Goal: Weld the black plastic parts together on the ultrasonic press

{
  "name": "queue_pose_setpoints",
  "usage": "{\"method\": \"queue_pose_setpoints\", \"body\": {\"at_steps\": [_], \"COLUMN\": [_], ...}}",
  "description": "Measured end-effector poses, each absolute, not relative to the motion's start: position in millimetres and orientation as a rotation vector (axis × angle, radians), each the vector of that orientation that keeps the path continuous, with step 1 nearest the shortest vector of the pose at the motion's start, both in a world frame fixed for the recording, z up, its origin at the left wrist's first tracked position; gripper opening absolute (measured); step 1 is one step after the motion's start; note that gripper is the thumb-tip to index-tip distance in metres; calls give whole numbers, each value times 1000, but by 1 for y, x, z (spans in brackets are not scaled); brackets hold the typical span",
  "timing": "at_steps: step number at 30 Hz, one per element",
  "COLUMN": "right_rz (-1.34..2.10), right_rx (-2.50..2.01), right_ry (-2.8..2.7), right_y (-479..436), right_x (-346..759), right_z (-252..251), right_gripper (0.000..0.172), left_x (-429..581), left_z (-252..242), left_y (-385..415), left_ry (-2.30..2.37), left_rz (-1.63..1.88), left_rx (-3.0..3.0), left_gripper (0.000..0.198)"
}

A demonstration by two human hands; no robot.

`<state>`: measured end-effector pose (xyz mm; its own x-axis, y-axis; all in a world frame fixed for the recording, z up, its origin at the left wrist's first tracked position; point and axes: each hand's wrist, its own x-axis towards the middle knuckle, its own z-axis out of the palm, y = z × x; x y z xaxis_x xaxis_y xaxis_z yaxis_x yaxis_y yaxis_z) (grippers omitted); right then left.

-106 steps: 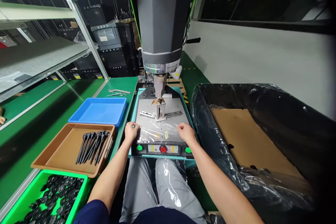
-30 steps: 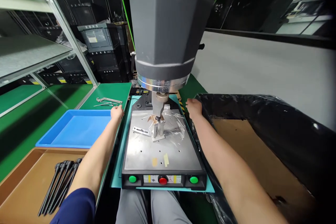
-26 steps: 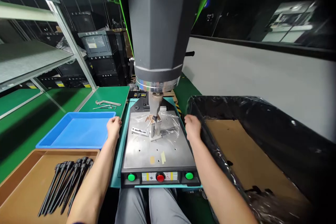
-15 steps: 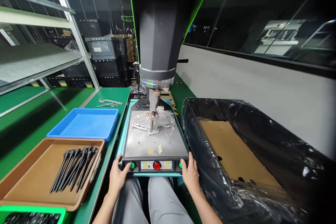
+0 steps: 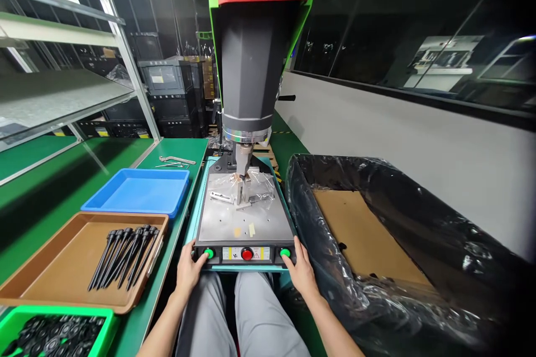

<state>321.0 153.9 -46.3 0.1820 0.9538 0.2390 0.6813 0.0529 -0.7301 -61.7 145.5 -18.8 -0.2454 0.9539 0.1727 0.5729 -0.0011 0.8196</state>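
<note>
The left hand (image 5: 188, 270) and right hand (image 5: 302, 274) are held partly open, nothing gripped, thumbs set on the left green button (image 5: 210, 252) and right green button (image 5: 285, 252). Beyond, clear film (image 5: 265, 183) is spread around the fixture (image 5: 240, 195), beneath the press head (image 5: 247, 72).

The plate (image 5: 226, 226) looks smooth metal, the crinkled film (image 5: 264, 183) glossy clear plastic.

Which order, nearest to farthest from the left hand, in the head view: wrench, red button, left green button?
1. Left green button, by the thumb of the left hand.
2. Red button, to its right.
3. Wrench, ahead, beyond the blue tray.
</note>
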Motion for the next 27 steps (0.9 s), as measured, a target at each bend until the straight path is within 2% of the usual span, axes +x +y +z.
{"method": "queue_pose_setpoints", "body": {"at_steps": [6, 14, 18, 22, 27], "right_rz": [464, 463, 404, 273, 667], "right_rx": [-1747, -1712, -1677, -1569, -1455], "right_ry": [-1522, -1486, -1409, -1327, -1210], "right_y": [154, 154, 162, 189, 244], "right_x": [319, 317, 320, 309, 276], "right_z": [-46, -45, -26, 9, 30], "right_gripper": [77, 76, 66, 57, 67], "left_x": [-62, -63, -58, -40, -14], "left_z": [-20, -4, 28, 59, 70], "left_y": [141, 145, 162, 193, 234], "left_ry": [1844, 1847, 1872, 1691, 1527], "left_rz": [1107, 1133, 1276, 1377, 1331], "left_rx": [1574, 1448, 1382, 1362, 1067], "left_gripper": [62, 63, 57, 52, 79]}}
